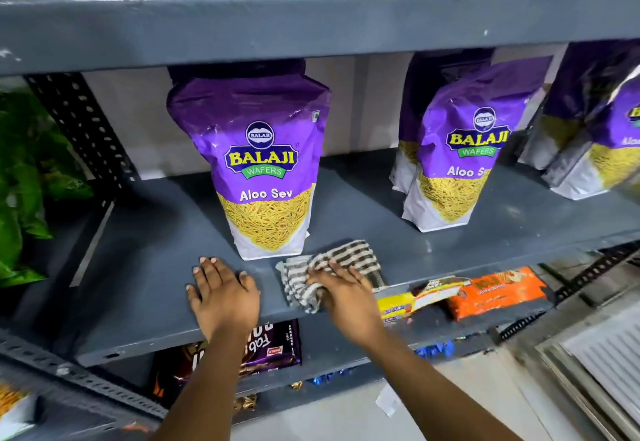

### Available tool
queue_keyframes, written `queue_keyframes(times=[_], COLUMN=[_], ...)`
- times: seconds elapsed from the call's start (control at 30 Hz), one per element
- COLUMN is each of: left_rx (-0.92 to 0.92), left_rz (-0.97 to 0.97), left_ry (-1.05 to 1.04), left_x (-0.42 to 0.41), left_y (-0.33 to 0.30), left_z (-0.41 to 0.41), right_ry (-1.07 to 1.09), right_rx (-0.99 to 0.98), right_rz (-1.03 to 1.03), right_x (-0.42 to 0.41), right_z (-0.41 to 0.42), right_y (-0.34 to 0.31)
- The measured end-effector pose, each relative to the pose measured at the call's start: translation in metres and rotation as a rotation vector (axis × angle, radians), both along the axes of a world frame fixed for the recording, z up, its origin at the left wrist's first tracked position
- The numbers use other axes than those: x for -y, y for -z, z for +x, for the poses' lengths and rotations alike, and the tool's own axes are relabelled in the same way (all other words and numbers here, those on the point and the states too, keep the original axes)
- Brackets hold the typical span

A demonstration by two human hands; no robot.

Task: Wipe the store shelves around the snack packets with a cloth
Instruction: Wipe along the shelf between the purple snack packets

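The striped cloth [329, 272] lies bunched on the grey middle shelf [145, 267], just in front and to the right of the base of the nearest purple Aloo Sev packet [263, 170]. The right hand [346, 296] presses on the cloth's near right part, fingers [325, 276] curled into the folds and gripping the fabric. The left hand [221, 293] rests flat on the bare shelf left of that packet's base, fingers spread, holding nothing.

Handling: the cloth appears soft, light and limp; it folds under the palm and should slide readily on the painted shelf. Grip it by a gathered fold under the palm. The packet appears light, with smooth, glossy film, and stands on a narrow gusset base, so it is likely to tip if the cloth snags its bottom edge.

Not visible: the part of the cloth beneath the right hand; the shelf surface behind the packet; the top of the packet, in shadow under the upper shelf [311, 28]. The second Aloo Sev packet [457, 163] to the right is blurred.
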State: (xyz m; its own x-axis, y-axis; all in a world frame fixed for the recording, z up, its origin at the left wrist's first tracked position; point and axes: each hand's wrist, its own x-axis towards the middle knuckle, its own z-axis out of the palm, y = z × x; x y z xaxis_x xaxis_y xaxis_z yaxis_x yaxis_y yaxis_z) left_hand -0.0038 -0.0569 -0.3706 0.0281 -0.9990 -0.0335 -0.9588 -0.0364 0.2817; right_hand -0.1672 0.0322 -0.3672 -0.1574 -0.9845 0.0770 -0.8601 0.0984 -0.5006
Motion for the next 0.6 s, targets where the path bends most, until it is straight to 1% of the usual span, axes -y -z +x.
queue_keyframes(times=[0.1, 0.17, 0.23, 0.3, 0.37, 0.4, 0.43, 0.47, 0.53, 0.57, 0.6], left_rx=[-0.056, -0.112, -0.131, -0.126, -0.092, -0.069, -0.056, -0.06, -0.084, -0.098, -0.111], left_rz=[-0.056, -0.16, -0.246, -0.317, -0.354, -0.355, -0.354, -0.361, -0.353, -0.341, -0.339], left_ry=[-0.012, -0.024, -0.011, 0.108, 0.273, 0.349, 0.413, 0.455, 0.482, 0.474, 0.449], left_x=[-0.004, -0.008, -0.016, -0.028, -0.041, -0.047, -0.053, -0.057, -0.062, -0.062, -0.061], left_y=[0.002, 0.005, 0.004, 0.0, -0.004, -0.006, -0.007, -0.007, -0.007, -0.007, -0.007], left_z=[0.0, -0.002, -0.009, -0.028, -0.055, -0.072, -0.089, -0.108, -0.142, -0.16, -0.176], right_ry=[0.136, 0.206, 0.273, 0.428, 0.652, 0.696, 0.652, 0.535, 0.301, 0.268, 0.283], right_rx=[0.007, -0.002, -0.029, -0.031, 0.0, 0.006, 0.003, -0.027, -0.115, -0.129, -0.126], right_rz=[-0.077, -0.078, -0.055, -0.06, -0.108, -0.156, -0.2, -0.209, -0.125, -0.096, -0.104], right_x=[-0.023, -0.04, -0.056, -0.07, -0.073, -0.069, -0.062, -0.055, -0.048, -0.049, -0.052], right_z=[-0.04, -0.072, -0.104, -0.141, -0.164, -0.166, -0.16, -0.15, -0.133, -0.138, -0.154], right_y=[0.006, 0.006, 0.003, -0.005, -0.017, -0.021, -0.024, -0.024, -0.006, 0.005, 0.013])
